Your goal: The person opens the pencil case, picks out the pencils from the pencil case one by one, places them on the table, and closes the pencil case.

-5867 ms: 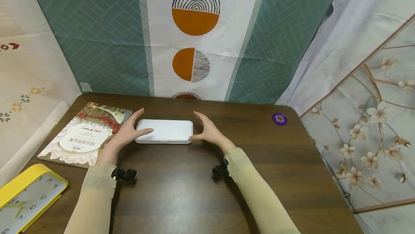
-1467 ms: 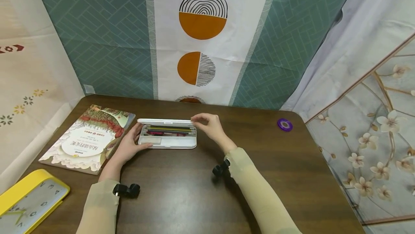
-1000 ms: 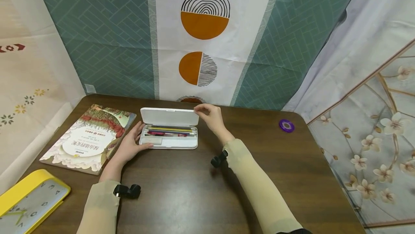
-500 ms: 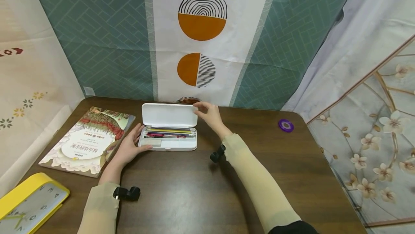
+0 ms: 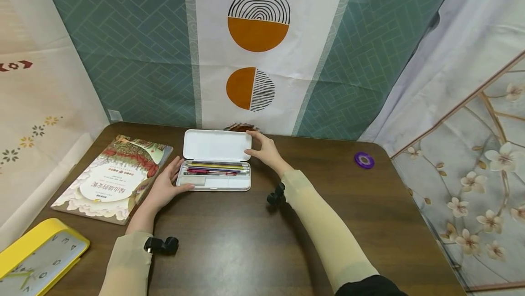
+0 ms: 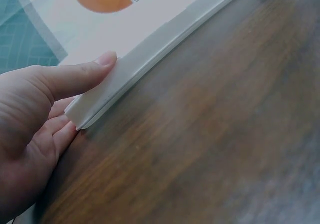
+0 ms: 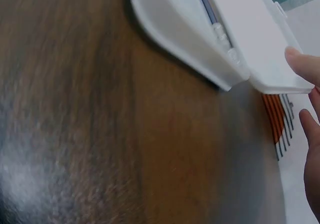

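A white pencil case [image 5: 221, 184] lies unfolded on the table, its lid [image 5: 217, 145] tipped back behind the base. Several pencils and pens [image 5: 215, 167] lie in the rear compartment, and a pale eraser-like block [image 5: 193, 180] sits at the front left. My left hand [image 5: 164, 188] grips the base's left end, with the thumb on the front wall in the left wrist view. At the lid's right end, my right hand [image 5: 266, 151] holds the edge. In the right wrist view its thumb [image 7: 302, 63] is on the lid's inner face, with fingers behind.
A book [image 5: 112, 179] with an illustrated cover lies left of the case. A yellow-framed clock [image 5: 43, 246] stands at the near left. A purple ring-shaped object [image 5: 364, 160] is on the right of the brown table [image 5: 229, 250]. Patterned cloth [image 5: 135, 49] hangs behind.
From closed, the pencil case has been opened: the right hand swung the lid up and backward, exposing the pencils. The left hand has moved slightly and now steadies the left end.
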### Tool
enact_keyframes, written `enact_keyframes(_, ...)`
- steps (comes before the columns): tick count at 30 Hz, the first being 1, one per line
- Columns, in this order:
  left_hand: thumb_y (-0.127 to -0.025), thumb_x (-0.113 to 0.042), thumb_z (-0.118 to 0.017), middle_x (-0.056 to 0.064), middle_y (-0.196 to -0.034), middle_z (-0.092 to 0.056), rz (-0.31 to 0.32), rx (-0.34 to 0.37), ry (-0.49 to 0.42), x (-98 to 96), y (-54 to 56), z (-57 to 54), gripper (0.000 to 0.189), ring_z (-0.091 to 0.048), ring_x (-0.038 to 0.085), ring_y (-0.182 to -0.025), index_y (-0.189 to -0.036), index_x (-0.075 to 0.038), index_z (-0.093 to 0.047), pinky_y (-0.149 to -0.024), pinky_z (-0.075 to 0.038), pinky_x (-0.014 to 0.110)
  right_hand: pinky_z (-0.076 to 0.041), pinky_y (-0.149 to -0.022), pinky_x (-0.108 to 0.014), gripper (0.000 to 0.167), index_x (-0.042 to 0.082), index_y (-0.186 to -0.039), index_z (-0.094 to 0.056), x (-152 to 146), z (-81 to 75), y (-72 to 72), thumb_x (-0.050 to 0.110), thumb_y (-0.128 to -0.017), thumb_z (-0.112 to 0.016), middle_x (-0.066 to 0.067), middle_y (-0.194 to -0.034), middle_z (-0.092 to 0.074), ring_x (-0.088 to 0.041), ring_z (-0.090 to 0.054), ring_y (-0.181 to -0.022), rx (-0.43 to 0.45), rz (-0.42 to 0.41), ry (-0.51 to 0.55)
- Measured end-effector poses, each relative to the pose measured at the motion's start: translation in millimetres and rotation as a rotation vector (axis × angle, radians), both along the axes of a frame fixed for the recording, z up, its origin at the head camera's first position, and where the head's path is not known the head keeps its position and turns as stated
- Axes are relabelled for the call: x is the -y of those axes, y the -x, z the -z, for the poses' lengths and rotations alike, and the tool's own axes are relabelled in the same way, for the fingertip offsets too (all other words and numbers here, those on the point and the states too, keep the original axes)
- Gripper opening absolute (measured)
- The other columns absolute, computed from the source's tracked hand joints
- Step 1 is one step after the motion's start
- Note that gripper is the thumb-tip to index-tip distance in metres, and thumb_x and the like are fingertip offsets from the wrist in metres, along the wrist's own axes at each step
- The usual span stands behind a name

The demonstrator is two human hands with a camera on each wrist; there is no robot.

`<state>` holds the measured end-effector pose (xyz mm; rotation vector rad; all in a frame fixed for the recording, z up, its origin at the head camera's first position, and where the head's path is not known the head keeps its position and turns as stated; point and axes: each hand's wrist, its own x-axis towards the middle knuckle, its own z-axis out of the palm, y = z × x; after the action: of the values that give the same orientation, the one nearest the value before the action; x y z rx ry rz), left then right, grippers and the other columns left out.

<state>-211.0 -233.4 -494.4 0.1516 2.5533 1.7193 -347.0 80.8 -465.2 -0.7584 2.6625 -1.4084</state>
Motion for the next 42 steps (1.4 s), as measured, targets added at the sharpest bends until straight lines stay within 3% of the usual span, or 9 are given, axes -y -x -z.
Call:
enact_keyframes(16, -0.082, -0.013, -0.08, 0.026, -0.159, -0.021, 0.013, -0.024, 0.016, -2.6, 1.3, 2.9, 0.105, -0.026, 0.045, -0.144, -0.155, 0.004, -0.006, -0.116, -0.027, 0.053, -0.037, -0.116, -0.048, 0.08, 0.009, -0.153, -0.034, -10, 21.2, 4.1, 0.019, -0.085, -0.077, -0.014, -0.158, -0.033, -0.038, -0.04, -0.14, 0.069, -0.064, -0.075)
enact_keyframes(24, -0.082, -0.015, -0.08, 0.026, -0.159, -0.021, 0.012, -0.017, 0.024, -3.9, 0.6, 4.0, 0.104, -0.026, 0.045, -0.144, -0.155, 0.004, -0.007, -0.115, -0.028, 0.053, -0.039, -0.114, -0.049, 0.08, 0.012, -0.153, -0.034, -13, 21.8, 3.8, 0.021, -0.086, -0.076, -0.015, -0.158, -0.032, -0.041, -0.04, -0.139, 0.11, -0.069, -0.087)
enact_keyframes(32, -0.083, -0.015, -0.079, 0.027, -0.159, -0.02, 0.013, -0.018, 0.026, -3.5, 1.4, 4.6, 0.104, -0.025, 0.046, -0.144, -0.155, 0.004, -0.007, -0.116, -0.027, 0.055, -0.036, -0.117, -0.047, 0.076, 0.01, -0.15, -0.04, -11, 18.6, 3.1, 0.017, -0.085, -0.077, -0.01, -0.155, -0.039, -0.029, -0.036, -0.144, 0.024, -0.045, -0.054)
enact_keyframes(42, -0.081, -0.017, -0.081, 0.025, -0.16, -0.018, -0.002, -0.017, 0.022, 1.9, 1.8, 4.5, 0.108, -0.022, 0.044, -0.146, -0.156, 0.001, -0.005, -0.118, -0.025, 0.056, -0.036, -0.117, -0.045, 0.066, 0.007, -0.147, -0.044, -3, 6.7, -3.0, 0.01, -0.088, -0.072, -0.008, -0.152, -0.044, -0.026, -0.038, -0.143, -0.065, -0.048, 0.011)
